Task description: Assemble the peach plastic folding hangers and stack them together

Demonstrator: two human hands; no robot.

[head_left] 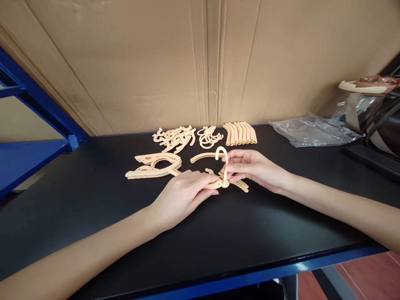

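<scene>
Between thumb and fingers, my right hand (250, 168) pinches a cream plastic hanger hook (222, 155), upright with its curve at the top. My left hand (186, 191) is closed on a cream hanger arm (214, 184), mostly hidden under the fingers. The hook's lower end meets the tip of that arm; whether they are joined I cannot tell. Just behind lies a curved hanger arm (204, 156) on the table. More slim cream pieces (242, 186) show below my right fingers. Left of my hands rests a stack of folded hangers (146, 173).
Along the back of the black table (250, 233) lie a pile of small arm pieces (175, 137), a heap of hooks (210, 136) and a neat row of hanger arms (240, 133). A clear plastic bag (315, 130) is at right. Cardboard (150, 66) stands behind.
</scene>
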